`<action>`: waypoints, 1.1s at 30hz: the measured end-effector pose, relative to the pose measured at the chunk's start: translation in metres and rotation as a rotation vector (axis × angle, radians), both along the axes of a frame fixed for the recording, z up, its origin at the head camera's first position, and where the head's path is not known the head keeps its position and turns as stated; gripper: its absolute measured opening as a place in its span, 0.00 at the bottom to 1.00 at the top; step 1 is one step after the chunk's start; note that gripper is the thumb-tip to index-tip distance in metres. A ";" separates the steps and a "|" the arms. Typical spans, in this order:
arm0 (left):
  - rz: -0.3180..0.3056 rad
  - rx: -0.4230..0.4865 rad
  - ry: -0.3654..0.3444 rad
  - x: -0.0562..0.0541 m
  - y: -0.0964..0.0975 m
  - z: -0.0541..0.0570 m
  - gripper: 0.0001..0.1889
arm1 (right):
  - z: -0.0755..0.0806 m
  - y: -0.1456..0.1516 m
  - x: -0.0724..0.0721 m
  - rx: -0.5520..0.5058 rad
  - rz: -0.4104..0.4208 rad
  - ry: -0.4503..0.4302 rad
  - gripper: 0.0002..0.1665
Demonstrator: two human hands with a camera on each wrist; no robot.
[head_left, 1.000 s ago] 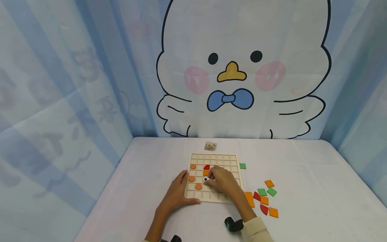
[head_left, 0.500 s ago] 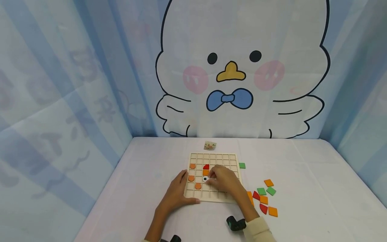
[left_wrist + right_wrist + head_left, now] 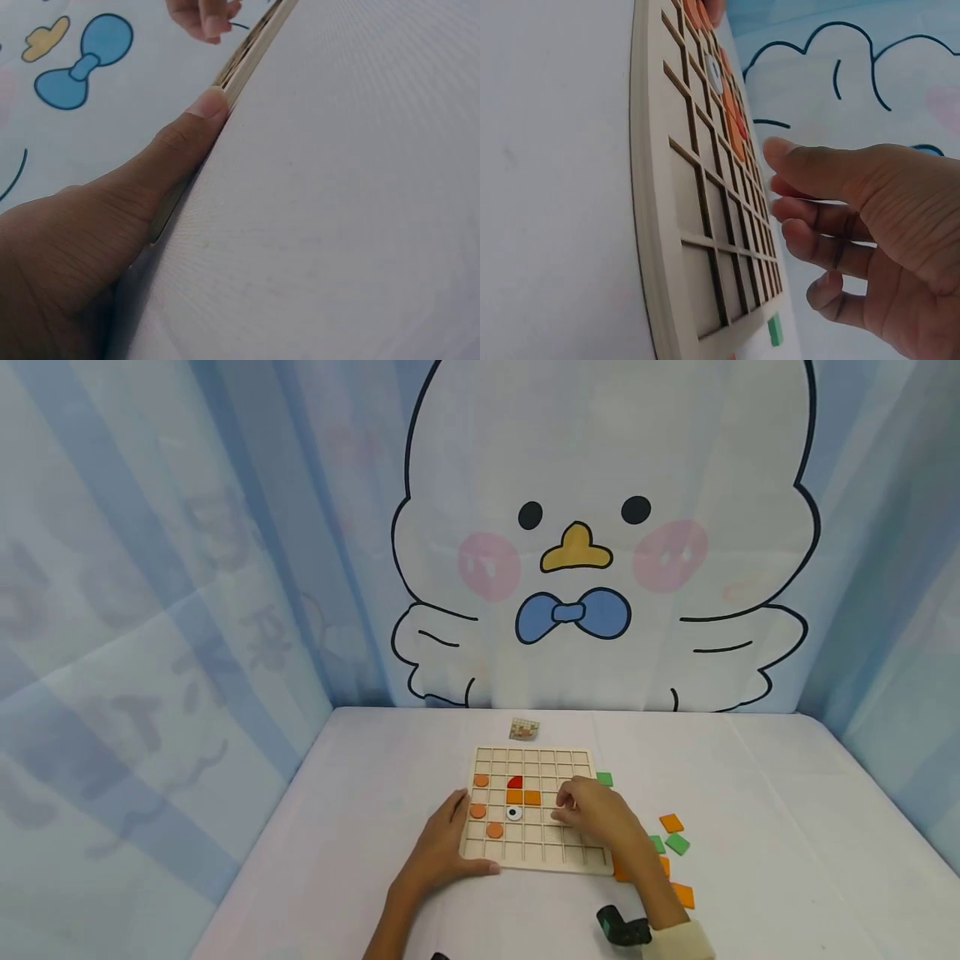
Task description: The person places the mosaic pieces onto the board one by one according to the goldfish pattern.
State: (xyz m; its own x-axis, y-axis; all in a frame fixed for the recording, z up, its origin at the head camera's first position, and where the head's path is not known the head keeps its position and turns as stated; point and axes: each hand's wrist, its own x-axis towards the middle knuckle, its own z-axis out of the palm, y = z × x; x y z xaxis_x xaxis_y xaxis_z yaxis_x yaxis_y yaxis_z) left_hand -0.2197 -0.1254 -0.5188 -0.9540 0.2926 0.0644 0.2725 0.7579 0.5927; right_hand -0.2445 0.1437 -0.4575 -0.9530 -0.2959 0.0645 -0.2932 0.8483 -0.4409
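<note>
A pale wooden grid board [image 3: 555, 856] lies on the table. My left hand [image 3: 438, 843] holds its near left corner, fingers at the left side and thumb along the front edge; in the left wrist view the thumb [image 3: 169, 150] presses the board's edge. Over the board's right part hovers my right hand [image 3: 596, 810], fingers loosely bent, nothing between them in the right wrist view. Two orange squares [image 3: 532, 797] sit side by side in the grid. Above the left one is a red quarter-circle [image 3: 515, 782]; below it, a white eye disc [image 3: 513, 812]. Several orange discs [image 3: 495, 830] fill cells further left.
Loose orange tiles [image 3: 672, 822] and green tiles [image 3: 678, 843] lie right of the board, some partly hidden by the right forearm. A green tile [image 3: 604, 779] lies by the board's right edge. Behind the board is a small patterned card [image 3: 523, 728]. A printed curtain [image 3: 570, 668] hangs behind the table.
My right hand has moved right, away from the middle cells, and a second orange square now shows beside the first. My left hand keeps its place at the board's corner.
</note>
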 end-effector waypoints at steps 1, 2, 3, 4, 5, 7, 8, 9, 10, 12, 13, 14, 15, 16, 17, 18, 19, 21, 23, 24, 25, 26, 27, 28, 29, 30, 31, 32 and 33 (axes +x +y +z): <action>-0.002 0.000 0.004 0.000 0.000 0.001 0.69 | 0.001 0.004 0.001 -0.010 -0.002 -0.013 0.09; -0.001 0.000 0.006 0.001 0.001 0.001 0.69 | 0.002 0.009 0.003 -0.020 -0.006 -0.024 0.09; -0.002 -0.002 0.010 0.001 0.001 0.002 0.69 | 0.002 0.013 0.004 -0.029 -0.006 -0.035 0.08; -0.004 -0.002 0.014 0.001 0.001 0.002 0.69 | 0.003 0.017 0.005 -0.038 -0.006 -0.045 0.08; -0.004 -0.009 0.012 0.001 0.001 0.002 0.69 | 0.003 0.022 0.007 -0.043 -0.008 -0.053 0.08; -0.004 -0.018 0.009 0.000 0.001 0.002 0.69 | 0.002 0.030 0.010 -0.055 -0.014 -0.071 0.08; -0.002 -0.020 0.006 0.000 0.001 0.002 0.69 | 0.002 0.035 0.012 -0.057 -0.016 -0.075 0.08; 0.000 -0.019 0.003 0.000 0.001 0.002 0.69 | 0.001 0.040 0.014 -0.057 -0.012 -0.074 0.08; 0.003 -0.023 -0.001 0.000 0.001 0.002 0.69 | 0.000 0.044 0.016 -0.063 -0.015 -0.080 0.08; 0.007 -0.024 -0.002 0.000 0.001 0.002 0.69 | -0.001 0.053 0.019 -0.073 -0.020 -0.095 0.08; 0.008 -0.024 0.000 -0.001 0.001 0.002 0.69 | -0.001 0.057 0.021 -0.071 -0.022 -0.105 0.08; 0.008 -0.025 0.004 -0.001 0.001 0.002 0.69 | -0.002 0.061 0.023 -0.068 -0.026 -0.118 0.08; 0.007 -0.025 0.006 -0.001 0.001 0.003 0.69 | -0.002 0.065 0.024 -0.067 -0.035 -0.137 0.08; 0.006 -0.030 0.005 0.000 0.002 0.003 0.69 | -0.001 0.069 0.026 -0.064 -0.049 -0.163 0.08; 0.004 -0.030 0.006 0.000 0.002 0.003 0.69 | -0.002 0.072 0.027 -0.053 -0.059 -0.182 0.08; 0.003 -0.029 0.004 0.000 0.002 0.003 0.69 | -0.002 0.076 0.028 -0.044 -0.067 -0.203 0.09; 0.003 -0.031 0.004 0.000 0.003 0.003 0.69 | -0.002 0.079 0.030 -0.038 -0.070 -0.222 0.10; 0.004 -0.026 -0.002 0.000 0.003 0.003 0.69 | -0.003 0.086 0.032 -0.035 -0.074 -0.252 0.11; 0.006 -0.023 -0.003 0.000 0.003 0.002 0.69 | -0.004 0.091 0.035 -0.031 -0.073 -0.267 0.11; 0.007 -0.024 -0.005 0.000 0.003 0.001 0.69 | -0.005 0.093 0.036 -0.032 -0.068 -0.271 0.11; 0.008 -0.026 -0.005 0.000 0.003 0.001 0.69 | -0.005 0.095 0.037 -0.029 -0.067 -0.272 0.11; 0.009 -0.029 -0.006 0.000 0.003 0.001 0.69 | -0.005 0.096 0.037 -0.024 -0.064 -0.269 0.12; 0.009 -0.032 -0.007 0.000 0.003 0.000 0.70 | -0.006 0.097 0.038 -0.020 -0.056 -0.262 0.12; 0.010 -0.035 -0.007 0.000 0.003 0.000 0.70 | -0.006 0.098 0.038 -0.017 -0.053 -0.260 0.12; 0.011 -0.037 -0.008 0.001 0.003 0.000 0.70 | -0.007 0.099 0.038 -0.011 -0.046 -0.257 0.12; 0.013 -0.042 -0.011 0.001 0.003 0.001 0.70 | -0.007 0.099 0.038 -0.007 -0.040 -0.254 0.13; 0.014 -0.040 -0.012 0.001 0.003 0.001 0.70 | -0.007 0.099 0.037 -0.002 -0.037 -0.254 0.13; 0.014 -0.037 -0.011 0.001 0.002 0.001 0.70 | -0.007 0.099 0.037 -0.002 -0.034 -0.253 0.12; 0.016 -0.037 -0.012 0.001 0.002 0.001 0.70 | -0.006 0.099 0.036 -0.001 -0.033 -0.250 0.12</action>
